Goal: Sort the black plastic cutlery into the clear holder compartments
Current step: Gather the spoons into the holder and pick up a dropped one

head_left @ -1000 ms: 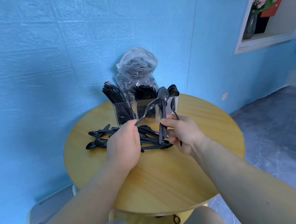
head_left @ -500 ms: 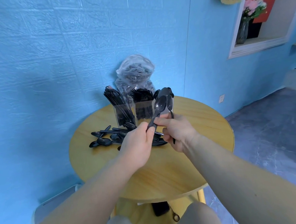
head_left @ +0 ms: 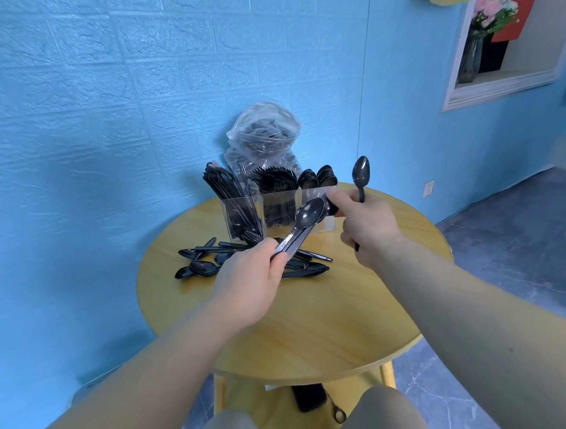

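Left hand (head_left: 246, 283): fingers curled round the handles of a spoon bundle (head_left: 303, 224), bowls raised toward the holder.
Right hand (head_left: 369, 224): fist closed on a single upright spoon (head_left: 360, 174).
Loose cutlery (head_left: 244, 259): scattered on the round table (head_left: 314, 327).
Clear holder (head_left: 275, 211): behind the pile, three compartments all stocked.

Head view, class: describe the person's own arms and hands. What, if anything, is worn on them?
Both forearms are bare, no sleeves in view. The left hand and right hand wear no gloves, and no rings, watch or bands are visible.
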A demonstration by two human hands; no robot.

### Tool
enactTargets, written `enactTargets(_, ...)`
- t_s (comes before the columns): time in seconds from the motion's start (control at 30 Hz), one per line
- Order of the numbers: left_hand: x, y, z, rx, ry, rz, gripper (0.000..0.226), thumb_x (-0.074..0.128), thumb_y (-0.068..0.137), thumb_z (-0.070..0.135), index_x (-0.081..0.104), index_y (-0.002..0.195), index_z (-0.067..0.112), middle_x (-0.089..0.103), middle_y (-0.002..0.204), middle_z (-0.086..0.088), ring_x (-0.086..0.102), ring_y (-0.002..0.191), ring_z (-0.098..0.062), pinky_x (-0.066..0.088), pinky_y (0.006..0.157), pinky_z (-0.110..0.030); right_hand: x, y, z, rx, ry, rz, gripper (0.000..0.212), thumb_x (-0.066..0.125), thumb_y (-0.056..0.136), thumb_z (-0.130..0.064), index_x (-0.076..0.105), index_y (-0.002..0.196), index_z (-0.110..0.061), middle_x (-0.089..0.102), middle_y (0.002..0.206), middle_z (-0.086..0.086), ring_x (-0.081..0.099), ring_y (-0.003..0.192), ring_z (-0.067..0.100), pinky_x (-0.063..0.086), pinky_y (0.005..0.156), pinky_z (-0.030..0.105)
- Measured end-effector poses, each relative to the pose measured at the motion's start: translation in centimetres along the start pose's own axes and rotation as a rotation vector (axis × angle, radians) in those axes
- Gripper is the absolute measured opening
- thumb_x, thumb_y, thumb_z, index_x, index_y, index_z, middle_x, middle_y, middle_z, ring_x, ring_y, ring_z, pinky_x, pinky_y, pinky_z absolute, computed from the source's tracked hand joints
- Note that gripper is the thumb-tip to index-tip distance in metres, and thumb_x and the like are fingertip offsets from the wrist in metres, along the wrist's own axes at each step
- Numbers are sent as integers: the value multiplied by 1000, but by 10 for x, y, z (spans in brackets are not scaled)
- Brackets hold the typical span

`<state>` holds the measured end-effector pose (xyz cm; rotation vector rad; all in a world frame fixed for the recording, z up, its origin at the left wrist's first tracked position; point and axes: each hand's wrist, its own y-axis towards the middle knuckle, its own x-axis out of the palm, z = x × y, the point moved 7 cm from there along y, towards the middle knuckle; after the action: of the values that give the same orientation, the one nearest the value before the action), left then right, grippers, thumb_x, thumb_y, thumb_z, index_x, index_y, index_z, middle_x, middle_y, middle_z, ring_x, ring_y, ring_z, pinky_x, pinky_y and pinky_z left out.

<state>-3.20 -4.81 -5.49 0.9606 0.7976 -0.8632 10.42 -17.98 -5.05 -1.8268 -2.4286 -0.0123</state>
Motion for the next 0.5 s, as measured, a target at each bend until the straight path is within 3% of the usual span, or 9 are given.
enactTargets(0.1,-4,0,-6,-39,-87,41,32,36,100,33,37,72,18,47,60,2,46,59,-21,35,55,-35,0,3,5,49,72,-6,35,73,79,-32,42,72,-20,46,85,9,18,44,14,20,47,28)
enactTargets(0.23,-3,1,-13,-125,-199,42,30,33,100,32,45,80,13,61,68,-1,56,62,-18,47,63,-40,2,3,12,70,150,7,30,74,80,-22,45,84,-16,51,83,12,26,46,15,28,45,26)
enactTargets(0.37,4,3,-9,-166,-265,-16,27,32,102,28,48,89,10,65,79,-3,56,50,8,49,57,-25,3,-2,12,13,65,75,22,74,80,-22,54,85,-15,63,86,11,35,49,18,37,48,27)
enactTargets(0.43,6,4,-10,-170,-269,-26,26,32,102,28,49,90,11,66,81,1,57,50,8,45,48,-14,2,-5,10,-10,28,97,23,74,81,-24,53,76,-15,62,80,8,37,47,17,40,51,29)
enactTargets(0.5,5,5,-13,-175,-248,-21,26,34,101,28,51,89,14,67,77,6,61,53,-1,46,50,-16,2,-7,10,0,-7,80,24,74,80,-28,55,76,-15,65,78,5,40,50,18,42,56,31)
